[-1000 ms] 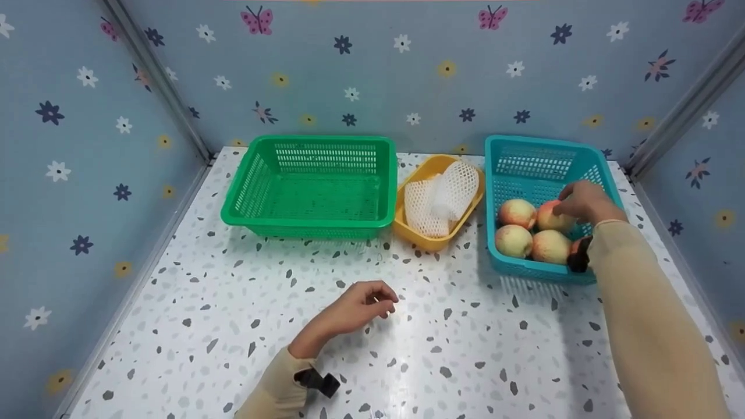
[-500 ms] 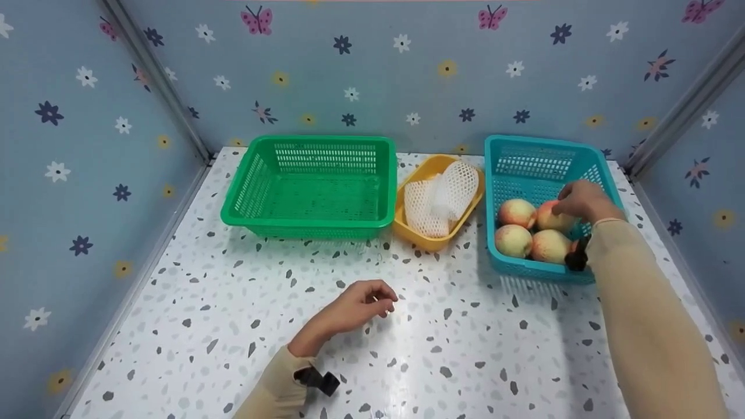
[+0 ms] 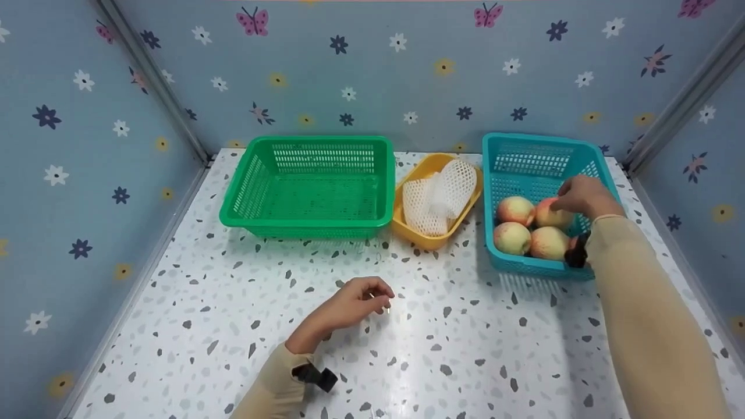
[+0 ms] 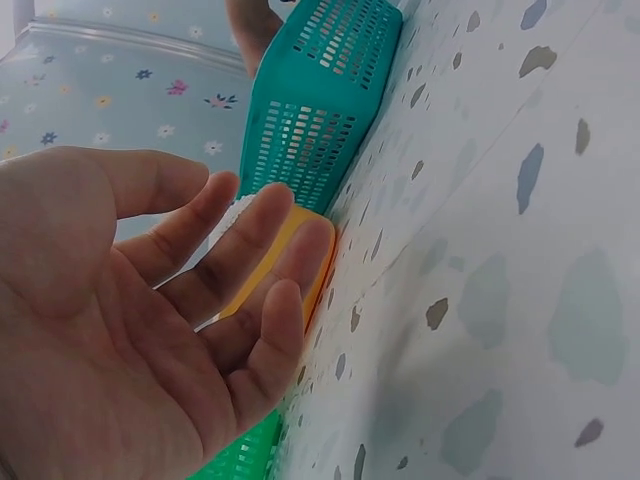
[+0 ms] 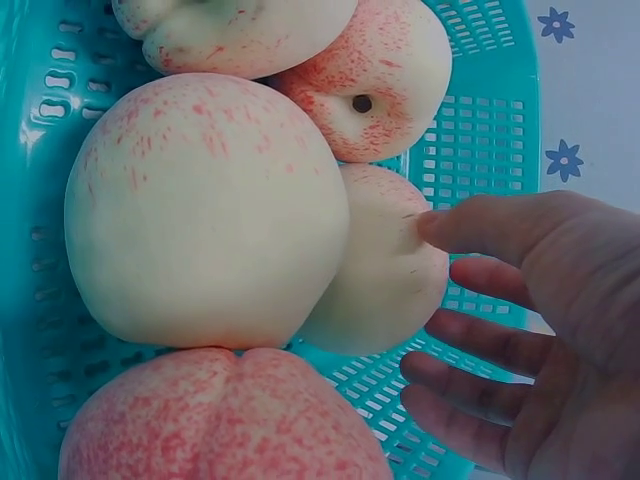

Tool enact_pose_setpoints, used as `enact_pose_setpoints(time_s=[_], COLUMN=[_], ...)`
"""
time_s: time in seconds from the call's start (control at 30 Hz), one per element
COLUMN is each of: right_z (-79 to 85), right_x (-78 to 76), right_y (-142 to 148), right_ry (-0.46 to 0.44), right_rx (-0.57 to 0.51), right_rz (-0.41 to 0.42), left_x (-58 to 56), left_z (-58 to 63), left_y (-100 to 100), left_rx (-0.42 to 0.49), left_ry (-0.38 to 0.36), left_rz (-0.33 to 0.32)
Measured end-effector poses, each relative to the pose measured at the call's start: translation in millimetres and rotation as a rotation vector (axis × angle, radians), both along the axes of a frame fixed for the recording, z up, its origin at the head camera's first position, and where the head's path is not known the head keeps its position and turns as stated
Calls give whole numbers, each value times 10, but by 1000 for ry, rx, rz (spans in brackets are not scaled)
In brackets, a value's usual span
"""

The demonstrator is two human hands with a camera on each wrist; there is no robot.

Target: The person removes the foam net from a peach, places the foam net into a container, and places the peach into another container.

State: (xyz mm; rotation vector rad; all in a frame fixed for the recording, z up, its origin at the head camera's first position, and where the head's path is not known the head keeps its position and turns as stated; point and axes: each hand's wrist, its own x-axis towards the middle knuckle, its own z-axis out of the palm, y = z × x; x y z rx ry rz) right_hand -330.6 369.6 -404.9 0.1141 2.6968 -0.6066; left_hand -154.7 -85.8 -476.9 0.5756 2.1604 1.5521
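Note:
My right hand [image 3: 585, 195] reaches into the blue basket [image 3: 524, 266]. Its thumb touches a peach [image 3: 550, 216] at the back right of the group. In the right wrist view the fingers lie loosely beside that peach [image 4: 262, 40] [image 5: 385, 265], not wrapped round it. Several other peaches [image 5: 205, 215] fill the basket's near part, one mostly hidden by the right wrist in the head view. My left hand [image 3: 349, 302] hovers or rests over the speckled table with fingers loosely curled; the left wrist view shows its palm holding nothing.
A green basket [image 3: 308, 223] stands at the back left with nothing visible in it. Between the baskets sits a yellow tray [image 3: 428, 241] with white foam fruit nets [image 3: 457, 186]. Patterned panels [image 3: 372, 70] enclose the table [image 3: 233, 326] behind and at both sides.
The view has shifted slightly. My right hand stays at the same peach, and my left hand keeps nearly the same place and pose.

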Motion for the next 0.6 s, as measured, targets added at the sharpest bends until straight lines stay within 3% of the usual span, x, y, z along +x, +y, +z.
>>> enact_pose_setpoints(time_s=[0.2,0.37,0.6], right_z=[64,133,247], right_x=[13,18,-47], right_y=[-15,-23,-112], right_ry=[30,170,397], right_rx=[32,109,177], right_rz=[-13,-30,-68], left_x=[-130,-216,-416], left_z=[-92,57,372], left_y=[-24,-14,28], left_rx=[-56,-80,-144], left_ry=[69,141,295], left_rz=[31,72,172])
